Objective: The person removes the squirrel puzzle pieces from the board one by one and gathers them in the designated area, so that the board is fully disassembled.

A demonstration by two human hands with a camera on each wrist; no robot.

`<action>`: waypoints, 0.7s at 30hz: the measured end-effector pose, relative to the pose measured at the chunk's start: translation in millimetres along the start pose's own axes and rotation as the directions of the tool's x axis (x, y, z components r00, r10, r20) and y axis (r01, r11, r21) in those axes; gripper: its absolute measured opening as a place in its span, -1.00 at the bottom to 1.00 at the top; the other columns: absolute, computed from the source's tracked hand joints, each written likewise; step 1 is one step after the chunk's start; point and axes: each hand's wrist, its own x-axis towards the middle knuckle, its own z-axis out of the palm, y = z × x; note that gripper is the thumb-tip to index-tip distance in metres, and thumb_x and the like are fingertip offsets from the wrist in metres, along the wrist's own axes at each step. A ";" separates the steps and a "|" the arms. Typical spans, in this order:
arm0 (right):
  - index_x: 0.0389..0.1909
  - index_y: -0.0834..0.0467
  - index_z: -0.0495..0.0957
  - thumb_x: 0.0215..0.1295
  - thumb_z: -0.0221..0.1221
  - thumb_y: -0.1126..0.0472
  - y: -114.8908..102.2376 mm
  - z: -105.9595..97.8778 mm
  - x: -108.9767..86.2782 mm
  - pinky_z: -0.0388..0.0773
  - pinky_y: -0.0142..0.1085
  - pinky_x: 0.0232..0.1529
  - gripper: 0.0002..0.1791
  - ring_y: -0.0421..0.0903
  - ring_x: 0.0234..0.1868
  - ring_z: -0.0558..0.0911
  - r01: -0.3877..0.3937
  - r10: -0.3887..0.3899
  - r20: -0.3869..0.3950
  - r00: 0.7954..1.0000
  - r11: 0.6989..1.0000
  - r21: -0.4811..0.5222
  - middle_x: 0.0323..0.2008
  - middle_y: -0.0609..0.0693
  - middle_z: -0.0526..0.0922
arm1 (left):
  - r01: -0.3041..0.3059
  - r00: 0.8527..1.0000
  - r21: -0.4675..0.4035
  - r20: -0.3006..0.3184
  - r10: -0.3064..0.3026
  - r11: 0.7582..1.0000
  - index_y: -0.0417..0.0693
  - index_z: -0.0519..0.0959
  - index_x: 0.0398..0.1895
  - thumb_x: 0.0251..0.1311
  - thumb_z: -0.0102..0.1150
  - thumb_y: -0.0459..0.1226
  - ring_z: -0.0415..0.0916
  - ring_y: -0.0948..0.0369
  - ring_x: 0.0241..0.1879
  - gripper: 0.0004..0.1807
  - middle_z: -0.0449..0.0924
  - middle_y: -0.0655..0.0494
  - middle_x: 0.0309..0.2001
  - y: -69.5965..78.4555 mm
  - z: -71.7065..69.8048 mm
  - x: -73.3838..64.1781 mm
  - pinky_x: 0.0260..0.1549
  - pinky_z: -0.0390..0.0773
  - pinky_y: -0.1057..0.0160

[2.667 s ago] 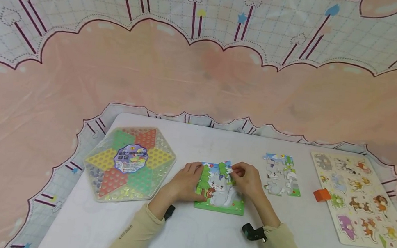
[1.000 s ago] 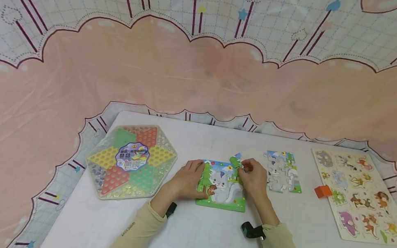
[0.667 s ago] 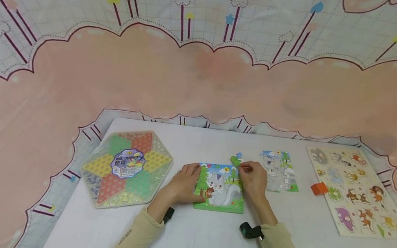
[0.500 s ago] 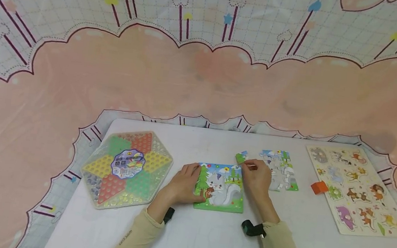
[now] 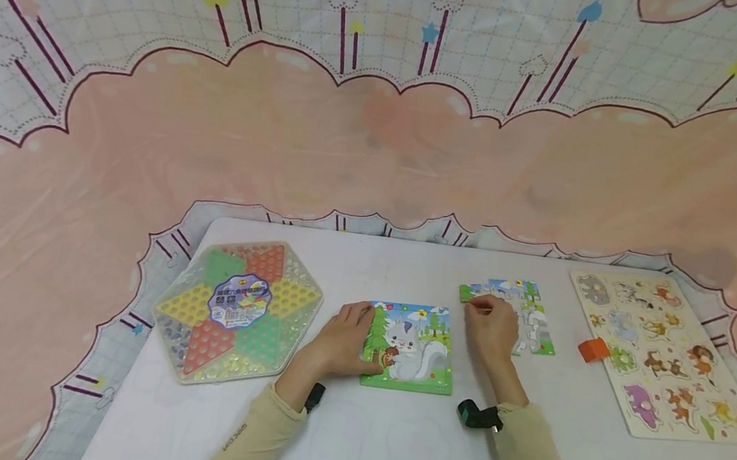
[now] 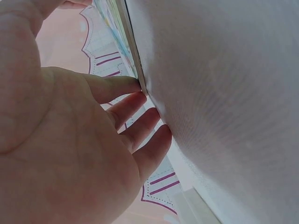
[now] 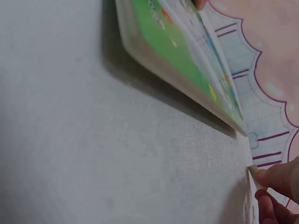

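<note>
A board printed with a grey squirrel (image 5: 414,349) lies flat in front of me. My left hand (image 5: 341,338) holds its left edge, thumb over the lower left of the picture; in the left wrist view the index fingertip (image 6: 133,84) touches the board's edge. My right hand (image 5: 491,323), right of the board, pinches a green and blue jigsaw piece (image 5: 466,293), partly hidden by its fingers. That piece is beside a cluster of joined jigsaw pieces (image 5: 544,332), which the hand partly covers. The right wrist view shows its fingers (image 7: 278,179) at the lower right.
A hexagonal Chinese checkers set (image 5: 194,301) lies left on the white table (image 5: 375,453). To the right are an orange block (image 5: 594,350) and a wooden animal peg puzzle (image 5: 683,422). A patterned cloth hangs behind the table.
My right hand has taken the jigsaw piece off the upper right of the squirrel board and carried it right, to the left side of the cluster. The left hand stays put.
</note>
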 end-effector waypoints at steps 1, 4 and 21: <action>-0.30 0.23 0.72 0.21 0.29 0.25 0.2 0.1 0.7 0.48 -0.22 -0.43 -0.87 0.07 -0.33 0.68 0.000 0.000 -0.001 1.000 1.000 -0.008 -0.34 0.15 0.72 | 0.001 1.000 -0.001 0.001 -0.001 1.000 -0.32 0.12 0.48 0.04 0.38 0.16 0.04 -0.10 0.40 0.11 0.06 -0.19 0.43 -0.1 0.0 0.2 0.29 0.26 -0.06; -0.30 0.24 0.72 0.22 0.28 0.25 0.1 0.2 3.4 0.46 -0.22 -0.48 -0.87 0.07 -0.35 0.68 0.003 -0.004 -0.013 1.000 1.000 -0.027 -0.35 0.16 0.73 | 0.003 1.000 -0.004 0.002 -0.003 1.000 -0.32 0.12 0.48 0.04 0.38 0.16 0.03 -0.09 0.40 0.11 0.06 -0.19 0.44 -0.1 0.0 0.7 0.29 0.25 -0.06; -0.32 0.20 0.71 0.19 0.26 0.22 -1.2 3.6 14.7 0.47 -0.01 -0.43 -0.86 0.13 -0.35 0.67 -0.049 0.038 -0.063 0.997 0.981 -0.187 -0.35 0.13 0.74 | 0.003 1.000 0.001 0.010 -0.003 1.000 -0.33 0.12 0.47 0.05 0.37 0.16 0.03 -0.09 0.41 0.10 0.05 -0.20 0.44 -0.4 -2.1 -0.8 0.32 0.23 -0.04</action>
